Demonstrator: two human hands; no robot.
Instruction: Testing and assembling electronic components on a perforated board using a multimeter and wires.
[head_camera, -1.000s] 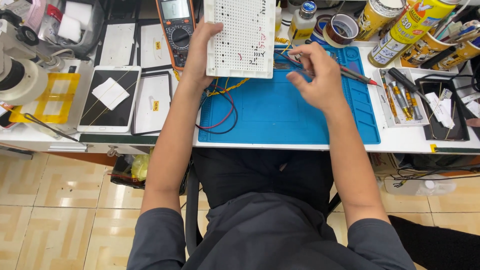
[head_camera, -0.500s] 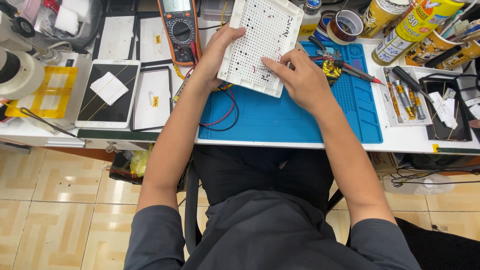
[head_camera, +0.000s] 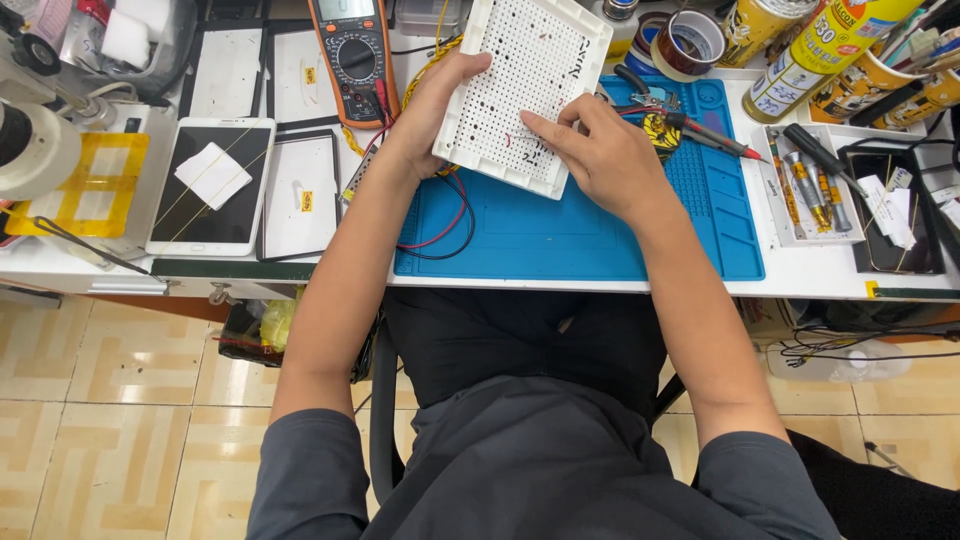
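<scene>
Bare blue mat (head_camera: 560, 235) nearside; multimeter (head_camera: 350, 55) and tape rolls (head_camera: 690, 42) crowd behind.

White workbench (head_camera: 600, 290) ran across the top. Floor (head_camera: 120, 400) was beige patterned tile. Light was even and bright

Head view, steeply down, near workbench (head_camera: 560, 285)

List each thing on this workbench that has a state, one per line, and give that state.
White perforated plastic board: tilted, lifted off the blue silicone work mat.
Left hand: gripping the board's left edge.
Right hand: fingers resting on the board's face.
Orange multimeter: lying flat, leads attached.
White tablet: screen dark.
Brown tape roll: lying flat.
</scene>
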